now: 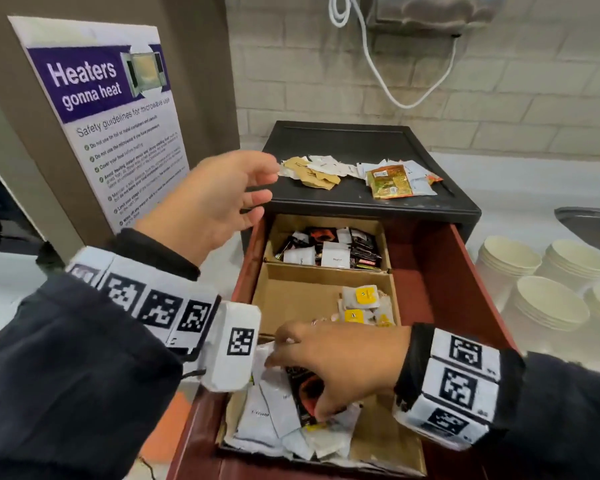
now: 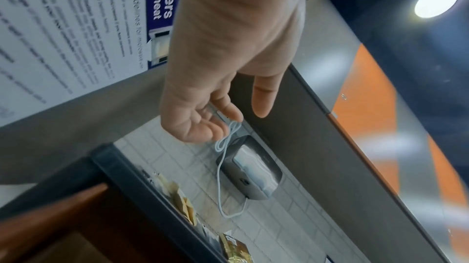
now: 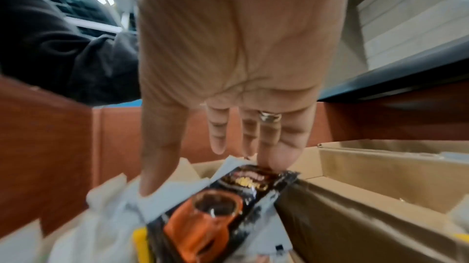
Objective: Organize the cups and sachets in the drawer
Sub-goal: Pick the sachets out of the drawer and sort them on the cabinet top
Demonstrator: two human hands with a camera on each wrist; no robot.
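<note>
R hand (image 1: pixel 340 368) reaches down into the near compartment of the open drawer (image 1: pixel 440 271), fingers spread over a heap of white sachets (image 1: pixel 271 417); fingertips (image 3: pixel 281 159) touch the top edge of a black sachet w/ orange cup print (image 3: pixel 210 217), thumb on the white ones beside it. Can't tell if it's pinched or just touched. L hand (image 1: pixel 215 202) hangs in the air at the far left of the drawer, fingers loose and apart, holding nothing. Middle compartment: a few yellow-tagged sachets (image 1: pixel 364 299) at its right. Far compartment: black & white sachets (image 1: pixel 329 249). On the black cabinet top (image 1: pixel 343 140): brown/white sachets (image 1: pixel 316 171) and a gold packet (image 1: pixel 388 181). Paper cup stacks (image 1: pixel 548 299) right of the drawer.
</note>
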